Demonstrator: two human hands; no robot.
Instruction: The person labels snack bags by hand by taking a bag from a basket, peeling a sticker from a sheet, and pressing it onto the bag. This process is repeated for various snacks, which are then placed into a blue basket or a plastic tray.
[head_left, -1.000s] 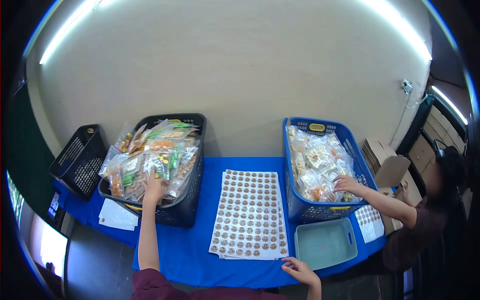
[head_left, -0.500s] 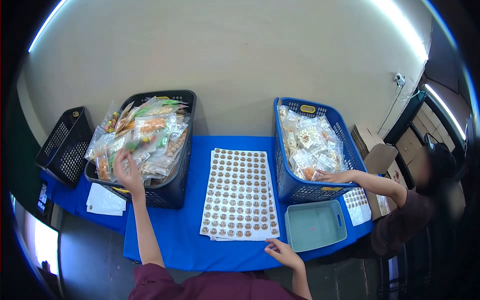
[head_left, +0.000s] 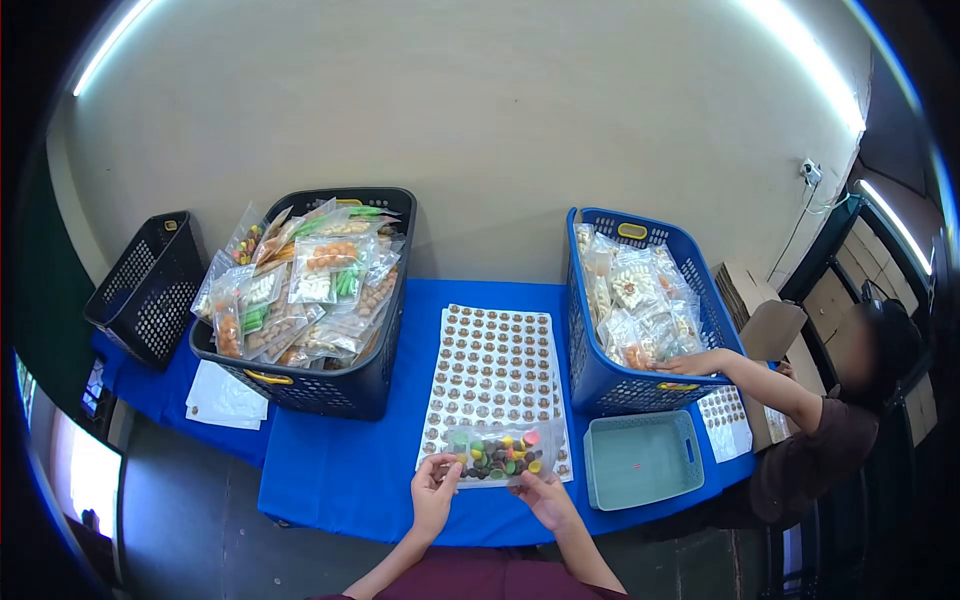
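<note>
A clear plastic bag of colourful candies [head_left: 500,455], with dark, yellow, green and pink pieces, is held above the lower part of the sticker sheets [head_left: 490,370]. Its left end is pinched by my left hand [head_left: 436,492]. At its lower right corner, my right hand [head_left: 546,498] grips the bag with thumb and fingers. The sheets carry rows of round brown stickers and lie stacked on the blue tablecloth [head_left: 340,460]. To the left, a black basket [head_left: 330,392] is heaped with clear bags of snacks [head_left: 300,285].
A blue basket [head_left: 650,392] of packed bags stands right, with a co-worker's hand [head_left: 695,364] at its front rim. Before it sits a pale green tray [head_left: 645,490]. Another black basket [head_left: 150,290], white sheets [head_left: 226,397] and cardboard [head_left: 765,320] flank the table.
My left hand has brought the candy bag from the black basket to the sticker sheets. My right hand now grips it too. The camera view has shifted slightly.
</note>
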